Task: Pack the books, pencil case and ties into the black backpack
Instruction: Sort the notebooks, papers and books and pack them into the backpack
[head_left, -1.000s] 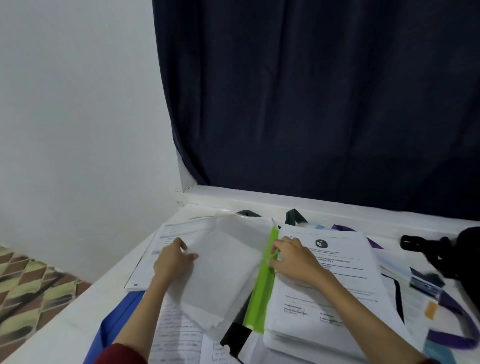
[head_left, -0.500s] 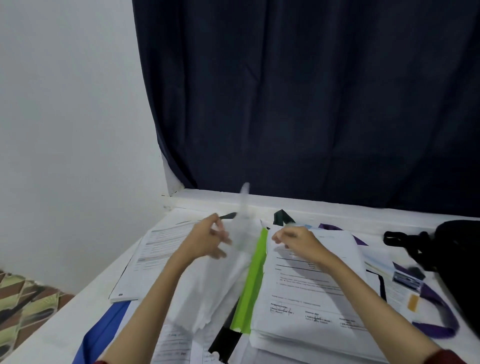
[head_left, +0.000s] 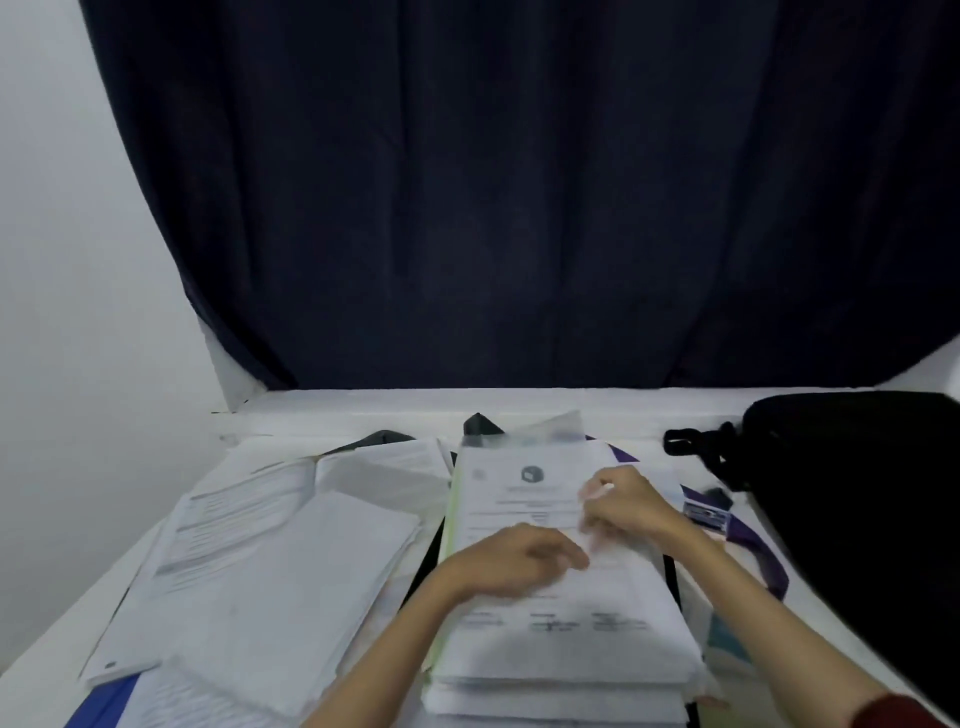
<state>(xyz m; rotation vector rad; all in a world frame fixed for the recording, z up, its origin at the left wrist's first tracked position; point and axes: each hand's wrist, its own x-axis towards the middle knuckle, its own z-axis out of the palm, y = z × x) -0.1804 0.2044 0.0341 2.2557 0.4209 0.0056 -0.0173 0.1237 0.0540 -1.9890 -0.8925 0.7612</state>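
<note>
Head view was the only feed I had, and it was motion-blurred. Both hands lay on top of the thick bound book (head_left: 561, 613), a stack with a printed white cover and a green edge strip along its left side, sitting at the centre of the white table (head_left: 47, 660).

Left hand (head_left: 511, 564): I saw it palm-down on the middle of the cover, fingers loosely bent and pointing right. Blur prevented me from telling whether it gripped anything.

Right hand (head_left: 626, 506): I saw it resting on the upper right part of the same cover, just beyond and to the right of the left hand, fingers curled inward. I could not tell whether it pinched a sheet.

A translucent plastic sheet (head_left: 524, 434) stuck up at the far edge of the book.

Loose papers (head_left: 291, 551) lay spread to the left of the book, well clear of both hands.

The black backpack (head_left: 852, 519) sat at the right edge of the table, apart from the right hand. Between them I noted a purple lanyard (head_left: 753, 551) with a badge, lying flat on the table beside the book.

A dark curtain (head_left: 519, 182) hung behind the table.
</note>
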